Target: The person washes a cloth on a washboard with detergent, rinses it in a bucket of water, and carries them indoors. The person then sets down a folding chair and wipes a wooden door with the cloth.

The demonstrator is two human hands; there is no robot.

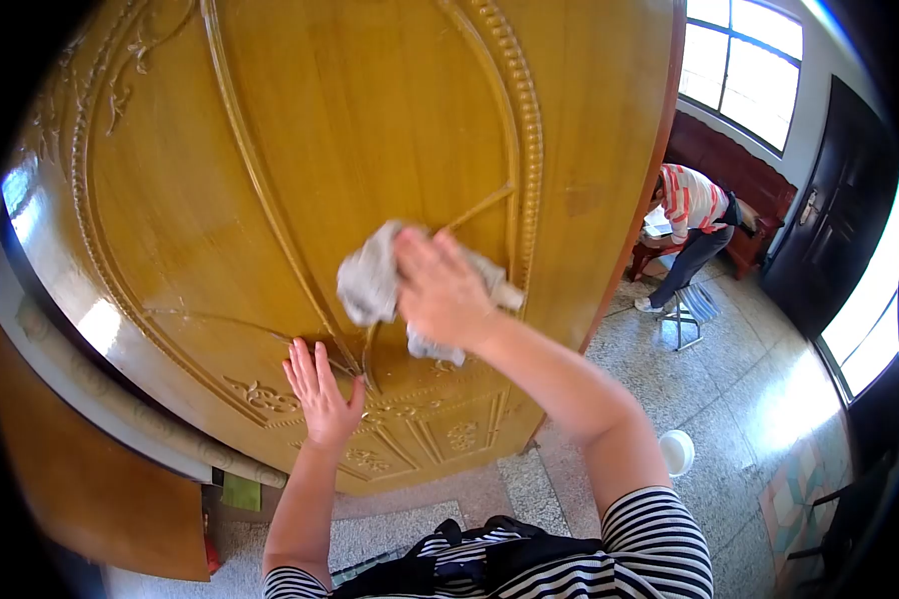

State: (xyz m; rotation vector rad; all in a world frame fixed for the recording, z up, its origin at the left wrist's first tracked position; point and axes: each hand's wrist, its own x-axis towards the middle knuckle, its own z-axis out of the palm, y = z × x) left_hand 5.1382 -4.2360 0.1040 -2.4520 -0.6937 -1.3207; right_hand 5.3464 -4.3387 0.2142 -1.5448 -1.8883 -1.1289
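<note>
A tall yellow-brown wooden door (pixel 370 130) with carved mouldings fills most of the head view. My right hand (pixel 445 290), slightly blurred, presses a crumpled light-grey cloth (pixel 370 280) against the door's middle panel. Folds of the cloth stick out on both sides of the hand, and its underside is hidden. Lower and to the left, my left hand (pixel 325 394) rests on the door near a raised moulding, with its fingers stretched out and nothing in it.
On the floor to the right stands a white bucket (pixel 676 452). Farther back, a person in a striped top (pixel 694 205) bends over beside a folding stool (pixel 691 309) and a dark red bench (pixel 709 150). A black door (pixel 839 210) is at far right.
</note>
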